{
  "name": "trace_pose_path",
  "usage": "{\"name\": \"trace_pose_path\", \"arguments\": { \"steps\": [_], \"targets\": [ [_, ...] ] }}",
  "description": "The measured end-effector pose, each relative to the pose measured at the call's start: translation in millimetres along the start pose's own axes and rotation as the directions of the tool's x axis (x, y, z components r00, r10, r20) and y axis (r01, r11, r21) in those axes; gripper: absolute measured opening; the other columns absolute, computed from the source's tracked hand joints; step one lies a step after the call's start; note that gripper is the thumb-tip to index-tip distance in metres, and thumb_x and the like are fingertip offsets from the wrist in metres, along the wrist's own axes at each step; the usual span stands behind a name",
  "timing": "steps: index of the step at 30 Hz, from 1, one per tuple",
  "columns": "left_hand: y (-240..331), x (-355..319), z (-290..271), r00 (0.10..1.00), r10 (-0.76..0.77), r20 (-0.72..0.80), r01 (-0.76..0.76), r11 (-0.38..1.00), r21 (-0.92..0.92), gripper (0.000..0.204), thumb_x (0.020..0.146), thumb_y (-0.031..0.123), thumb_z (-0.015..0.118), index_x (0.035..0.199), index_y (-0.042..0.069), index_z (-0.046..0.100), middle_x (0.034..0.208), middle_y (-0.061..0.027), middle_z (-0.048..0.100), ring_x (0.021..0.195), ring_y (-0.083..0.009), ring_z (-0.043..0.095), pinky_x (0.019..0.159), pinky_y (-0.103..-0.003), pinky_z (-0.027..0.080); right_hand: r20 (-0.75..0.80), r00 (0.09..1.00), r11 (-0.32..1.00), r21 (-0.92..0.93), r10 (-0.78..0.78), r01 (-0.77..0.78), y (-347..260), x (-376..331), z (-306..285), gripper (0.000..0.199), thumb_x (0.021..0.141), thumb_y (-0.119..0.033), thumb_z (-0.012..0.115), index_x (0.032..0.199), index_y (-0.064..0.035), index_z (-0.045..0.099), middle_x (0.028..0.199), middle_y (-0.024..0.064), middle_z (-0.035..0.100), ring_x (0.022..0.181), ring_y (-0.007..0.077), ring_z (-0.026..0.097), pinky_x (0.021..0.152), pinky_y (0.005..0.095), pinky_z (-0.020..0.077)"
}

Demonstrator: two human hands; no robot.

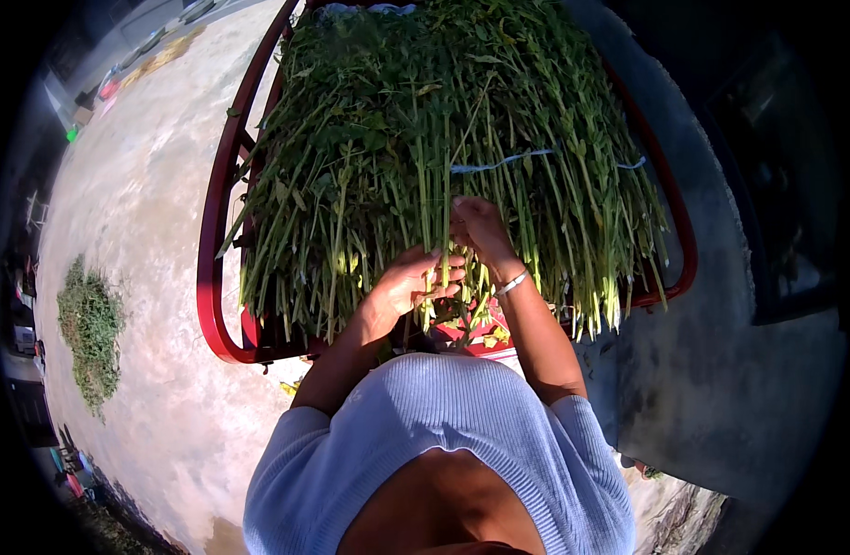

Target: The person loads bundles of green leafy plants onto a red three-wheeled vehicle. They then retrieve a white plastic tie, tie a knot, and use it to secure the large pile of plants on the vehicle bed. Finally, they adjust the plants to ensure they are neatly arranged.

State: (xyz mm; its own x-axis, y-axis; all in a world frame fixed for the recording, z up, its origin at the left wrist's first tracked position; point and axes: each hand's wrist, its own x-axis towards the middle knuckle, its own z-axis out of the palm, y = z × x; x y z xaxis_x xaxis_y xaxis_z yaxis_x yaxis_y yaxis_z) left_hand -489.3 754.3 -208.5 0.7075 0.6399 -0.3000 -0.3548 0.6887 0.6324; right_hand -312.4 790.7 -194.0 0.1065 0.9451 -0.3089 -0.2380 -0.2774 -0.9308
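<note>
A thick heap of cut green leafy stalks point(369, 139) lies with its pale cut ends toward me. At the near edge, my left hand point(418, 279) curls its fingers round a few upright stalks low down, near their cut ends. Just to the right and a little farther up, my right hand point(480, 231) is closed with thumb and fingers pinched at a stalk; its grip is partly hidden by the stems. On the right wrist sits a silver bracelet point(512, 282). A pale blue tie point(504, 162) lies across the stalks beyond my right hand.
Red metal rails point(210, 277) of a cart frame the heap on both sides. Another tied bundle shows its band point(632, 164) at the right. A small pile of greenery point(90, 335) lies on the concrete floor point(166, 203) at left. A dark wall stands at right.
</note>
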Motion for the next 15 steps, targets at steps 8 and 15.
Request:
{"name": "trace_pose_path", "arguments": {
  "steps": [8,15],
  "targets": [
    [6,-11,-13,0.992,0.006,0.125,0.018,0.982,-0.19,0.053,0.086,0.032,0.058,0.131,0.011,0.04,0.134,-0.0141,0.044,0.125,-0.0332,0.04,0.093,-0.064,0.036,0.02,0.999,0.999,0.023,-0.037,0.036,13,19,12,0.008,0.089,-0.01,0.051,0.083,-0.0063,0.053,0.058,-0.0028,0.046,0.042,0.005,0.041,0.036,0.0201,0.0319],
    [6,-21,-13,0.988,0.041,0.152,-0.015,0.986,-0.169,0.064,0.085,0.042,0.057,0.137,0.016,0.032,0.132,-0.0111,0.044,0.123,-0.0321,0.042,0.093,-0.063,0.038,0.128,0.983,0.966,-0.204,-0.131,0.156,21,-27,18,0.039,0.078,-0.003,0.05,0.117,0.0005,0.052,0.055,-0.0008,0.047,0.041,0.0045,0.039,0.037,0.0228,0.0296]
  ]
}}
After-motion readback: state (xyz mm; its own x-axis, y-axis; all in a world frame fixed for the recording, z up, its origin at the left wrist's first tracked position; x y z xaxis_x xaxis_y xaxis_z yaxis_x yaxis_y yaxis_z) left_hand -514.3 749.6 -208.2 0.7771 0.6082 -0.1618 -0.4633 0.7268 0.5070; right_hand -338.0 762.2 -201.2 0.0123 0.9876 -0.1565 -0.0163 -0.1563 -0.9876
